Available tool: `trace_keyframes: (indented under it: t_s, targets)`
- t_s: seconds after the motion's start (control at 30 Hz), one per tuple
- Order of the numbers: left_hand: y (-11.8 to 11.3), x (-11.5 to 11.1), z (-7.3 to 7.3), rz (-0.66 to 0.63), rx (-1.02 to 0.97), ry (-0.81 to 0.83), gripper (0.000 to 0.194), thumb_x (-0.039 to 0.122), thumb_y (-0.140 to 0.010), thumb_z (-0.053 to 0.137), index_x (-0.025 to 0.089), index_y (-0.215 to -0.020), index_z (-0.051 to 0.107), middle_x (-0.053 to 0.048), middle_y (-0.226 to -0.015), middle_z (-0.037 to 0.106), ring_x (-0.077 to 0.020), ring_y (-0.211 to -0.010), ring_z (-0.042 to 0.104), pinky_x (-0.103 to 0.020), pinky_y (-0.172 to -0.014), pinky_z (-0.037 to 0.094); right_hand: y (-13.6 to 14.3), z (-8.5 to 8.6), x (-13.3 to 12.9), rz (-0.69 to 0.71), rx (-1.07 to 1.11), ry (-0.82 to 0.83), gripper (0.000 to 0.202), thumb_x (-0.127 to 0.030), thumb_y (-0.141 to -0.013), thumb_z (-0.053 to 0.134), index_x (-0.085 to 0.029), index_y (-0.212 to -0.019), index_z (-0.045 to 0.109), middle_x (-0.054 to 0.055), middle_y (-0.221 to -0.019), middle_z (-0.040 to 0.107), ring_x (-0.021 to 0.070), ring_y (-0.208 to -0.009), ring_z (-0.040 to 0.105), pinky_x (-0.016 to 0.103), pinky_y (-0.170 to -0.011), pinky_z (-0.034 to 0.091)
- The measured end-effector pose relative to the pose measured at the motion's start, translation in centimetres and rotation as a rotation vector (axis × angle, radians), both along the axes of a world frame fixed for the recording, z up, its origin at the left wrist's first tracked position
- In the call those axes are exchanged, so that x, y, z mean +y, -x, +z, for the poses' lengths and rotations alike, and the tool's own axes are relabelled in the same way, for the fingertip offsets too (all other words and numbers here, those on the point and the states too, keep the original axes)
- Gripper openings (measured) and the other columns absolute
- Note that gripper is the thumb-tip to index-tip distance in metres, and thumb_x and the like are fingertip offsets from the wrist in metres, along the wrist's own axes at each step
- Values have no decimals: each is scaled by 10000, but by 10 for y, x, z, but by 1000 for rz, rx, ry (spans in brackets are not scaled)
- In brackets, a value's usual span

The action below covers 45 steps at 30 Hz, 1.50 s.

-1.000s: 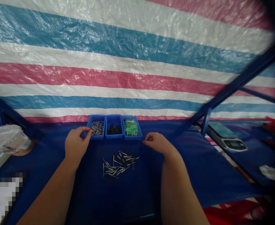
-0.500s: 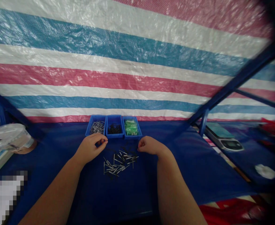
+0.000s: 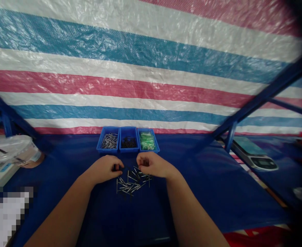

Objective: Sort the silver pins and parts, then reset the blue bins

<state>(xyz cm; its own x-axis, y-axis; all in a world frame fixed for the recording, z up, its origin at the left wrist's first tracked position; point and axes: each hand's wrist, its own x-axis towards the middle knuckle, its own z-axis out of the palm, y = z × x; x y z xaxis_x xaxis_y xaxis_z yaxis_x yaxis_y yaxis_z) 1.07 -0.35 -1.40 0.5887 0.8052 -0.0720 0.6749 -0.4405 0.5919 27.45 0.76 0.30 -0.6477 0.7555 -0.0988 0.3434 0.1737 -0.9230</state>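
My left hand (image 3: 106,169) is at the left edge of a loose pile of thin metal pins (image 3: 130,187), its thumb and fingers curled toward each other. Whatever lies between those fingertips is too small to make out. Over the pile's upper right side is my right hand (image 3: 154,165), closed in a pinch, its fingertips close to the pins. What it holds, if anything, is hidden. Small dark pieces lie among the pins, on the blue table surface (image 3: 140,219). Both hands are just in front of three blue bins.
The left bin (image 3: 100,150) holds silvery pins, the middle bin (image 3: 129,150) dark small parts, the right bin (image 3: 153,151) green packets. A clear plastic tub (image 3: 14,151) stands at left, a digital scale (image 3: 259,157) at right. Blue frame bars (image 3: 254,103) flank the table before a striped tarp (image 3: 140,82).
My right hand has moved left over the pile. My left hand has come slightly right and down toward the pins, its fingertips a little looser. The view has shifted slightly.
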Motion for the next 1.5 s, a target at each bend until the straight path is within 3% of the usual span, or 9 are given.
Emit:
trace_keyframes:
  t_s: [0.2, 0.37, 0.43, 0.57, 0.73, 1.1, 1.37, 1.43, 1.5]
  targets:
    - [-3, 1, -4, 27, -18, -63, 135, 283, -815, 642, 236, -896, 739, -15, -779, 693, -167, -698, 617, -262, -635, 425, 27, -6, 2, -217, 180, -111, 118, -294, -841, 645, -192, -851, 586, -24, -695, 590, 109, -628, 566, 233, -606, 459]
    - [-1, 0, -7, 39, -33, -85, 110, 230, -829, 600, 210, -820, 708, -24, -769, 674, -170, -687, 605, -270, -628, 416, 41, -13, 5, -405, 207, -223, 370, -329, -855, 667, -203, -1195, 595, 91, -1103, 689, 157, -857, 667, 293, -736, 549]
    - [-2, -1, -5, 41, -23, -89, 110, 232, -848, 584, 206, -835, 691, -27, -799, 671, -174, -716, 607, -275, -652, 421, 39, -12, 4, -395, 159, -268, 393, -307, -862, 659, -203, -1234, 585, 95, -1133, 686, 147, -829, 664, 283, -717, 546]
    - [-2, -2, -1, 34, -47, -82, 137, 249, -898, 535, 209, -896, 666, -31, -865, 667, -181, -788, 611, -283, -710, 436, 25, -2, 2, -327, 25, -339, 196, -301, -899, 606, -186, -1048, 660, 32, -857, 689, 125, -699, 614, 248, -641, 489]
    - [-3, -1, 0, 62, -103, -59, 152, 252, -925, 499, 207, -902, 643, -22, -871, 677, -169, -768, 612, -269, -687, 439, 7, 8, 3, -241, -194, -323, 134, -285, -898, 598, -179, -918, 678, -28, -620, 589, 97, -546, 508, 221, -530, 368]
    - [-7, 0, 5, 220, -297, -77, 166, 322, -903, 566, 193, -891, 670, -5, -759, 655, -119, -608, 559, -232, -551, 415, -21, 1, 6, -99, -420, -79, 106, -255, -784, 670, -178, -848, 706, 15, -696, 707, 139, -603, 630, 216, -525, 407]
    - [-4, 3, -4, 332, -403, -124, 211, 367, -890, 617, 182, -949, 702, -31, -781, 704, -118, -593, 605, -227, -520, 465, -21, 1, 8, -136, -482, -145, 89, -226, -761, 666, -179, -826, 706, 18, -723, 715, 143, -632, 634, 228, -563, 415]
    - [-6, 4, -7, 382, -468, -92, 256, 366, -887, 624, 180, -1046, 700, -57, -869, 729, -124, -613, 635, -235, -527, 494, -20, 2, 7, -134, -479, -163, 88, -224, -766, 664, -180, -827, 709, 17, -719, 709, 140, -628, 627, 229, -564, 410]
    - [-10, 4, -8, 393, -568, -3, 402, 354, -889, 618, 198, -1259, 616, -114, -1119, 715, -146, -693, 683, -245, -531, 528, -19, 3, 7, -143, -476, -181, 88, -225, -771, 663, -181, -831, 711, 17, -719, 706, 140, -628, 620, 231, -571, 410]
